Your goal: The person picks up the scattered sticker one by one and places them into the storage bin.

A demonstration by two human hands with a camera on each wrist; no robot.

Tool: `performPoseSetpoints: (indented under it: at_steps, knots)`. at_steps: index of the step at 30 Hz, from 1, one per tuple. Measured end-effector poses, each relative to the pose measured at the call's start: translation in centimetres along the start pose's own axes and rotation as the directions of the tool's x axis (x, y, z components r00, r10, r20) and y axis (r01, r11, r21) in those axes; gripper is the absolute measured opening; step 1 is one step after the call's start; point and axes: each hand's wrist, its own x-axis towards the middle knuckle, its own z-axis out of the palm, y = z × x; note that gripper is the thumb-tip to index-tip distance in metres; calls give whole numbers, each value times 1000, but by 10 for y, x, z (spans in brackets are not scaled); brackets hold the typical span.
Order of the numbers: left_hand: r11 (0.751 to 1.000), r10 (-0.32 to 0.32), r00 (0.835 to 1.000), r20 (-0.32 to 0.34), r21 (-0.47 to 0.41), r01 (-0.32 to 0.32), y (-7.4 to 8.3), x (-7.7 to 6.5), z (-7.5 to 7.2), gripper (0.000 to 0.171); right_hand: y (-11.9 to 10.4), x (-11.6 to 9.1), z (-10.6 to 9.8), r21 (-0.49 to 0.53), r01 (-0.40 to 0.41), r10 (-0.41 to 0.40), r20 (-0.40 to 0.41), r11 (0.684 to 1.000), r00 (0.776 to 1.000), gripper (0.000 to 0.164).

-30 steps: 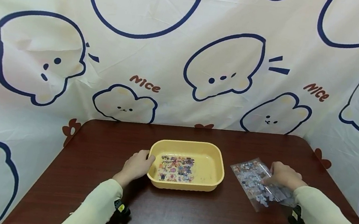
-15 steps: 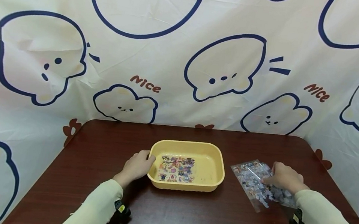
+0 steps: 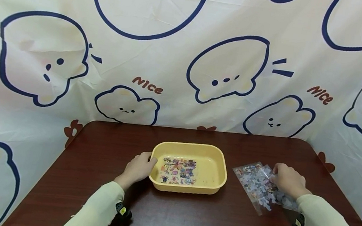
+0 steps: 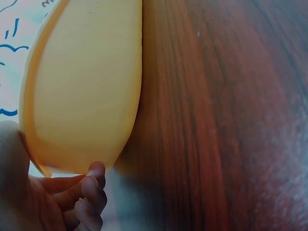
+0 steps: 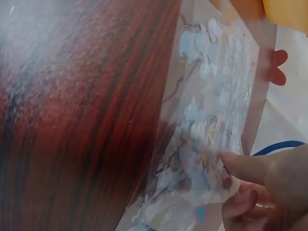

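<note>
A yellow plastic tray point(image 3: 208, 162) sits mid-table in the head view, with small colourful printed figures on the left part of its floor. My left hand point(image 3: 137, 167) grips its left end, thumb at the rim. In the left wrist view the fingers point(image 4: 91, 202) curl against the outside of the tray wall point(image 4: 86, 96). To the right lies a clear plastic bag of jigsaw puzzle pieces point(image 3: 256, 182), mostly pale side showing. My right hand point(image 3: 289, 180) pinches the bag near its far right edge. In the right wrist view the thumb point(image 5: 245, 166) presses on the plastic, fingers curled below.
The dark brown wooden table point(image 3: 180, 220) carries the tray and the bag, which lie apart. A pale cloth with blue cartoon outlines point(image 3: 174, 62) hangs behind and at both sides of the table. Each wrist wears a small black camera.
My right thumb has drawn back slightly toward the bag's far right edge, and the plastic has shifted a little. The left hand and the tray stay in place.
</note>
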Motion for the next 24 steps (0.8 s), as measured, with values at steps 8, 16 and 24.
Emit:
performPoseSetpoints:
  at_steps: [8,16,24]
  knots:
    - [1000,-3,1000,-1,-1,3,-1,1,0,39,-5,-1,-8,35,72,-73,30,997,997,13]
    - [1000,-12,1000,1,11,12,-1,3,1,40,-18,-9,-11,79,165,-165,-9,983,986,22]
    - [1000,2,1000,3,16,-2,-1,4,0,39,-31,-14,-19,109,182,-181,-16,977,983,21]
